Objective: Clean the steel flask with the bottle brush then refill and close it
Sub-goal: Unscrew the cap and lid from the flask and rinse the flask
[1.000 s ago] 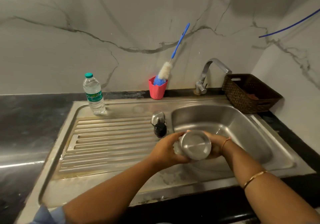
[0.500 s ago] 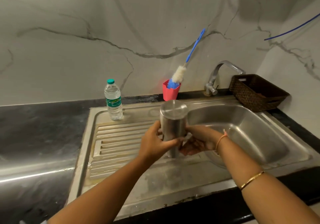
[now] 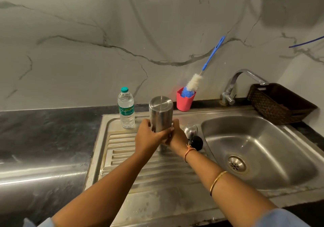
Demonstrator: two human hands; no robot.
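Gripping the steel flask (image 3: 160,114) upside down over the draining board (image 3: 122,160), both the left hand (image 3: 149,137) and right hand (image 3: 176,137) wrap its lower body. Behind it, the pink cup (image 3: 185,102) holds the bottle brush (image 3: 194,82); beside it stands a capped water bottle (image 3: 125,108).

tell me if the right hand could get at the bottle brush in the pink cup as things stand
Probably yes, once it lets go. The right hand and left hand both hold the steel flask. The bottle brush stands in the pink cup just behind, its handle leaning free with nothing between.
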